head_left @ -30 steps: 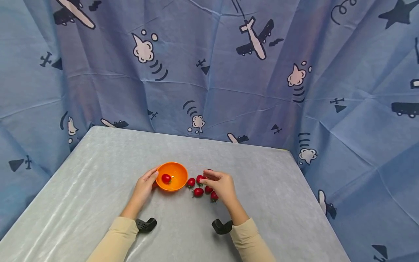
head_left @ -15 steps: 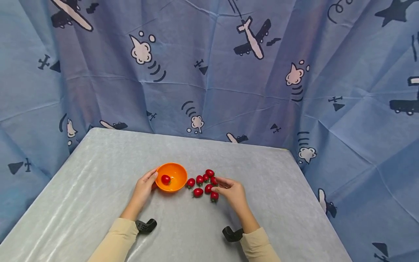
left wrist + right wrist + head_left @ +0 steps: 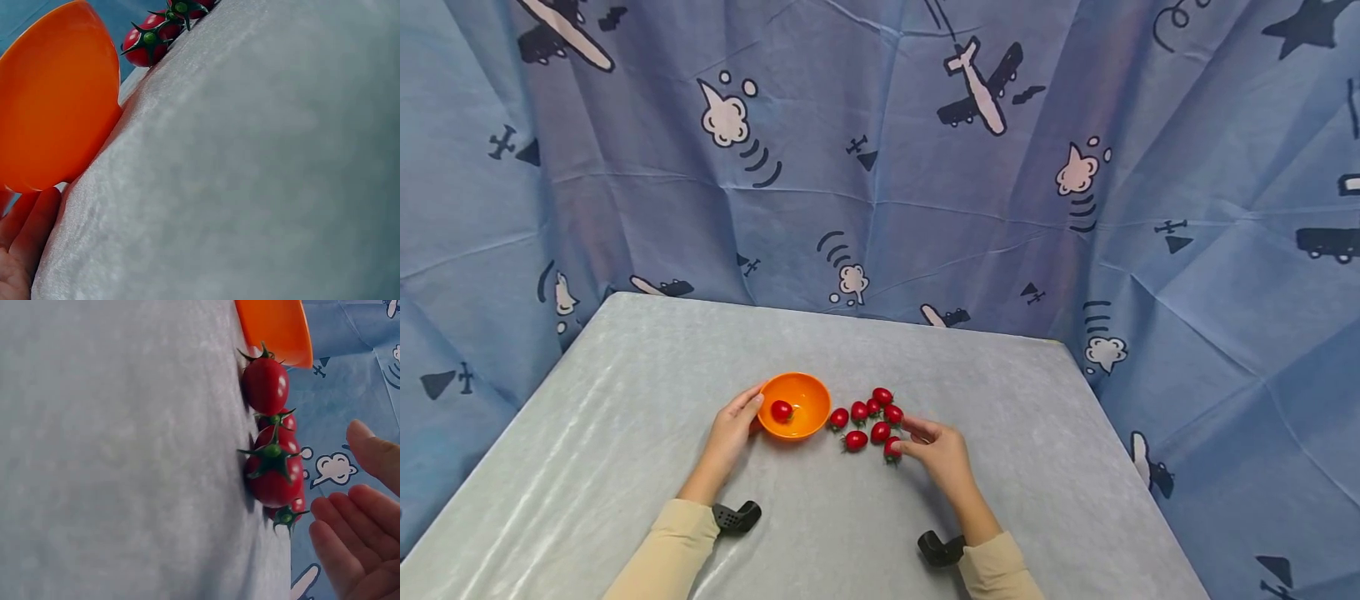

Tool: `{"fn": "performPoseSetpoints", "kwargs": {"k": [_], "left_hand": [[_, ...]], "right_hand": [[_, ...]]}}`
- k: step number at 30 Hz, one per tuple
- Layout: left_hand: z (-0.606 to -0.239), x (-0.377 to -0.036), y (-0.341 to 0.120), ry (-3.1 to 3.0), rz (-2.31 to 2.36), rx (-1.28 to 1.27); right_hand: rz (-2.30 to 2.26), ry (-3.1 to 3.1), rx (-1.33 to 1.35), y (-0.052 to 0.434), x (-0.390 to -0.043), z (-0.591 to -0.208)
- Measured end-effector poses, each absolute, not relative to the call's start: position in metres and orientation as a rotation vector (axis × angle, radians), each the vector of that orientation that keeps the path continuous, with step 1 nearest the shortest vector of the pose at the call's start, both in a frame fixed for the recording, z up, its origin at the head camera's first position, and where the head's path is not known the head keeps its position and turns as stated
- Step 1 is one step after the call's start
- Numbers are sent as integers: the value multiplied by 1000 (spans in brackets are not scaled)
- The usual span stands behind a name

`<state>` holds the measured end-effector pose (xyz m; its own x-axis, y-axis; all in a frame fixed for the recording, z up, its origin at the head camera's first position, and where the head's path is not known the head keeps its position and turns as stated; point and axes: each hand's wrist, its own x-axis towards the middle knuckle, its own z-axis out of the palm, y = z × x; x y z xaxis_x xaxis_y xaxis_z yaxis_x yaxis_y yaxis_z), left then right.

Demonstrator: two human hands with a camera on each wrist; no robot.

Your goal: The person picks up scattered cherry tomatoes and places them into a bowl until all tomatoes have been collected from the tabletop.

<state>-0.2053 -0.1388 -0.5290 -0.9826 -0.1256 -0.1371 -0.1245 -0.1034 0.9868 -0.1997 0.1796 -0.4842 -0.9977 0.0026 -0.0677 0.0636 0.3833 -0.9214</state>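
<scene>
Small round orange plastic bowl [image 3: 795, 405] w/ one red cherry tomato [image 3: 782, 410] inside, sitting on grey cloth-covered table [image 3: 625, 417]. Left hand [image 3: 733, 431] is resting against bowl's near-left wall, fingers relaxed and straight, steadying it, gripping nothing. Right hand [image 3: 942, 451] has been drawing back rightward and nearer over the last sec; its fingers are open, tips now reaching the nearest small red green-stemmed tomato [image 3: 891, 448], not yet pinching it. Six loose tomatoes [image 3: 867, 421] are lying just left of the right hand, betw. it and bowl. Judging: next pick is starting; most fruit still outside bowl.
</scene>
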Motion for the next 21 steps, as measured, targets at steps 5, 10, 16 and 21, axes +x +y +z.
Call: {"fn": "performPoseSetpoints", "kwargs": {"k": [5,10,16,21], "left_hand": [[-529,-205,-138,-2102,-2305,290],[-527,-204,-139,-2097,-2324,299],[-526,-205,-139,-2097,-2330,306],[-528,-205,-139,-2109,-2313,300]], "right_hand": [[-1669,2592,64,183,-198,-490],[-1646,2580,63,184,-197,-492],[-1644,2559,59,184,-197,-495],[-1632,2568,31,184,-197,-501]]}}
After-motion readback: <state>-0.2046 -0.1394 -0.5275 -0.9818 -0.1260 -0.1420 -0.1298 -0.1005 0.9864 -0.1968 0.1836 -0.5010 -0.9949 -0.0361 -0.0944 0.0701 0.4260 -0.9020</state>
